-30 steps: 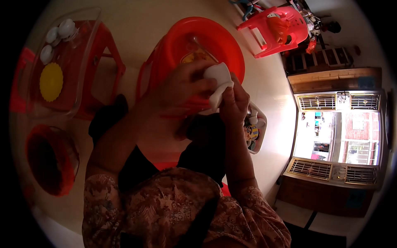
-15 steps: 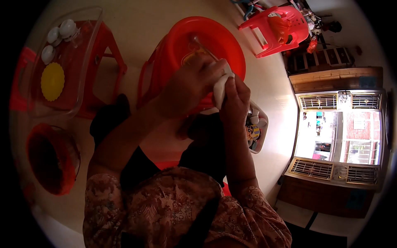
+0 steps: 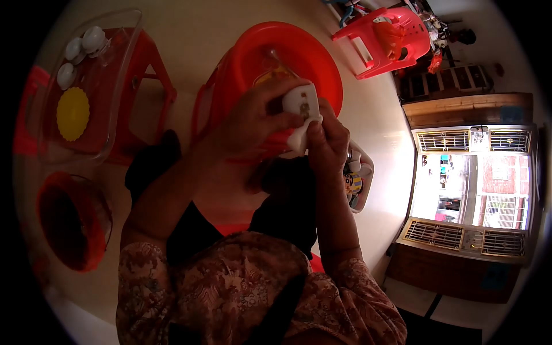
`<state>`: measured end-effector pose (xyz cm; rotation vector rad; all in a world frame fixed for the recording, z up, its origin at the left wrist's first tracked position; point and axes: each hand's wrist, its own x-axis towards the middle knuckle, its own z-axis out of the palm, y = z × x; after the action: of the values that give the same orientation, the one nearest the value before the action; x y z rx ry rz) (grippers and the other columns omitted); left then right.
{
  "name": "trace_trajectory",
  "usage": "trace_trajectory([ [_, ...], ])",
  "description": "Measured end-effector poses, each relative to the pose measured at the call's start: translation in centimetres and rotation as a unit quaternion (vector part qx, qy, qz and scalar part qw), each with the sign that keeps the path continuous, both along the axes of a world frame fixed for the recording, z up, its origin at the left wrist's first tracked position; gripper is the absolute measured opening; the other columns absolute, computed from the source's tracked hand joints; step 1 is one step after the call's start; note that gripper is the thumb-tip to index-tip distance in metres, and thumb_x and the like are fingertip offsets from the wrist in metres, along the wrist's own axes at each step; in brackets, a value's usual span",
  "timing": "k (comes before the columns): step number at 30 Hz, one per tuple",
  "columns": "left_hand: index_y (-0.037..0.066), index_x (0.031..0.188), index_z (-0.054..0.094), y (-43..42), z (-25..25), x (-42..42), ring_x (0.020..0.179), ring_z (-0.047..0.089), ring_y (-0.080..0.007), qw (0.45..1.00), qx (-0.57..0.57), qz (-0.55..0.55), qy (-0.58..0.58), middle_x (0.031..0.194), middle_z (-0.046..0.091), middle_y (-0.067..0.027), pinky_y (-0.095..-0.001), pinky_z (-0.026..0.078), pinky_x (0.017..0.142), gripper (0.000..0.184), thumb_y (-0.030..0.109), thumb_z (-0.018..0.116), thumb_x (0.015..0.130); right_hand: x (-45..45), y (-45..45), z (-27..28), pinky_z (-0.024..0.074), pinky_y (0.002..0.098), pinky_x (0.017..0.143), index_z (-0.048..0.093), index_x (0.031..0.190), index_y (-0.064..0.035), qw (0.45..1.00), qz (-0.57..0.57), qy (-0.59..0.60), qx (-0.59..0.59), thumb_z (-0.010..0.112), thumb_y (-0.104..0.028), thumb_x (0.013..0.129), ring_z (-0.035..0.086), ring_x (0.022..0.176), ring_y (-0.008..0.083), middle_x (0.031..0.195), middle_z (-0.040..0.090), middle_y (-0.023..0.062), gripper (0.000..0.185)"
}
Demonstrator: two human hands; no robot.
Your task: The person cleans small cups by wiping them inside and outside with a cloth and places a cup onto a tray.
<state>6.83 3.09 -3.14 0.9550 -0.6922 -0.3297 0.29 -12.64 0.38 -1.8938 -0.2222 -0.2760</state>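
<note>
Fingers and thumb of my left hand (image 3: 256,118) grip a white cup (image 3: 301,103) with small dark markings on the side that shows. Pressed to the cup's lower right edge is my right hand (image 3: 329,138), closed on a white cloth (image 3: 298,140) that hangs below the cup. Both hands are over the near right part of a red basin (image 3: 322,54). A long clear or pale handle (image 3: 282,57) and something yellow (image 3: 272,75) lie inside the basin, partly hidden by my left hand.
At the left, a clear tray (image 3: 109,123) on a red stool (image 3: 144,60) bears white cups (image 3: 93,39) and a yellow scalloped dish (image 3: 73,114). Below is a red-rimmed bucket (image 3: 95,230). Right of my forearm sits a tray (image 3: 368,172) of items; a red chair (image 3: 379,66) stands beyond.
The cup has turned in my left hand, so its marked side now shows. My left fingers, which covered it half a second ago, have moved to its edges.
</note>
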Motion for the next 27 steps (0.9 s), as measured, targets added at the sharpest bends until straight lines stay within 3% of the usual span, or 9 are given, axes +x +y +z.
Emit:
trace_trajectory([
  [3, 0.001, 0.131, 0.047, 0.1, -0.1, 0.3, 0.11, 0.054, -0.0206, 0.985, 0.063, 0.092, -0.131, 0.122, 0.053, -0.0105, -0.0314, 0.045, 0.094, 0.055, 0.0, 0.065, 0.079, 0.1, 0.1, 0.2, 0.0444, 0.0239, 0.07, 0.061, 0.1, 0.0027, 1.0, -0.001, -0.008, -0.003, 0.054, -0.018, 0.091, 0.055, 0.082, 0.0107, 0.102, 0.058, 0.0056, 0.023],
  [5, 0.004, 0.129, 0.05, 0.1, -0.3, 0.8, 0.108, 0.055, -0.0224, 0.945, 0.117, 0.171, -0.254, 0.12, 0.053, -0.0106, -0.0309, 0.047, 0.09, 0.055, 0.0, 0.067, 0.076, -0.3, 0.7, 0.7, 0.0443, 0.0233, 0.069, 0.061, 0.1, 0.0018, 0.999, -0.027, 0.017, 0.009, 0.051, -0.016, 0.092, 0.056, 0.078, 0.0095, 0.097, 0.059, 0.0051, 0.022],
  [8, 0.008, 0.126, 0.053, -0.3, -0.1, 0.5, 0.101, 0.057, -0.0243, 0.885, 0.169, 0.241, -0.36, 0.112, 0.053, -0.011, -0.0304, 0.049, 0.085, 0.052, 0.002, 0.068, 0.076, -1.1, 2.0, 2.3, 0.0444, 0.0227, 0.065, 0.062, 0.1, 0.0, 0.968, -0.126, 0.184, 0.111, 0.048, -0.017, 0.094, 0.055, 0.072, 0.0079, 0.086, 0.06, 0.0035, 0.023],
  [11, 0.009, 0.124, 0.054, -0.9, 0.1, 0.1, 0.097, 0.058, -0.0241, 0.82, 0.203, 0.327, -0.424, 0.106, 0.052, -0.0106, -0.0309, 0.051, 0.082, 0.048, 0.004, 0.066, 0.078, -0.9, 2.1, 2.7, 0.0446, 0.0227, 0.061, 0.062, 0.1, -0.0007, 0.947, -0.151, 0.223, 0.174, 0.047, -0.019, 0.096, 0.055, 0.069, 0.0076, 0.077, 0.06, 0.0019, 0.025],
  [14, 0.008, 0.125, 0.054, -0.7, -0.3, 0.3, 0.098, 0.057, -0.0242, 0.823, 0.209, 0.316, -0.424, 0.106, 0.052, -0.0108, -0.0311, 0.05, 0.082, 0.05, 0.006, 0.068, 0.077, -1.3, 3.2, 3.0, 0.0415, 0.0226, 0.053, 0.06, 0.099, 0.0012, 0.968, -0.157, 0.181, 0.067, 0.041, -0.022, 0.099, 0.053, 0.059, 0.0093, 0.072, 0.059, 0.0029, 0.03],
  [17, 0.007, 0.126, 0.053, 0.0, -0.2, 0.2, 0.099, 0.056, -0.0249, 0.901, 0.154, 0.213, -0.345, 0.107, 0.052, -0.0108, -0.0312, 0.048, 0.081, 0.055, 0.009, 0.07, 0.074, -1.7, 2.8, 1.0, 0.0426, 0.0217, 0.054, 0.059, 0.104, 0.0011, 0.982, -0.136, 0.13, 0.025, 0.04, -0.023, 0.099, 0.055, 0.062, 0.0085, 0.076, 0.061, 0.004, 0.031],
  [23, 0.004, 0.124, 0.055, 0.4, -0.4, 0.6, 0.101, 0.056, -0.0242, 0.94, 0.167, 0.105, -0.277, 0.108, 0.054, -0.0112, -0.0318, 0.046, 0.085, 0.056, 0.006, 0.072, 0.071, -2.2, -0.5, 1.4, 0.0462, 0.0212, 0.059, 0.056, 0.112, 0.0038, 0.992, 0.021, 0.116, -0.047, 0.046, -0.019, 0.094, 0.06, 0.07, 0.009, 0.084, 0.064, 0.0061, 0.031],
  [26, 0.003, 0.123, 0.056, 0.2, -0.2, 0.8, 0.101, 0.056, -0.0226, 0.961, 0.132, 0.05, -0.237, 0.106, 0.055, -0.0101, -0.032, 0.045, 0.086, 0.054, 0.005, 0.072, 0.071, -2.8, -0.9, 1.8, 0.0457, 0.0243, 0.058, 0.054, 0.115, 0.0026, 0.989, 0.038, 0.124, -0.065, 0.048, -0.015, 0.091, 0.058, 0.071, 0.0101, 0.087, 0.062, 0.0061, 0.03],
  [27, 0.003, 0.124, 0.056, 0.1, -0.2, 0.8, 0.101, 0.056, -0.0222, 0.966, 0.124, 0.034, -0.224, 0.105, 0.055, -0.0096, -0.0321, 0.045, 0.087, 0.055, 0.005, 0.072, 0.071, -2.5, -1.2, 1.7, 0.0462, 0.0258, 0.059, 0.054, 0.114, 0.0024, 0.989, 0.054, 0.037, -0.131, 0.049, -0.014, 0.091, 0.059, 0.071, 0.0119, 0.087, 0.062, 0.0078, 0.029],
])
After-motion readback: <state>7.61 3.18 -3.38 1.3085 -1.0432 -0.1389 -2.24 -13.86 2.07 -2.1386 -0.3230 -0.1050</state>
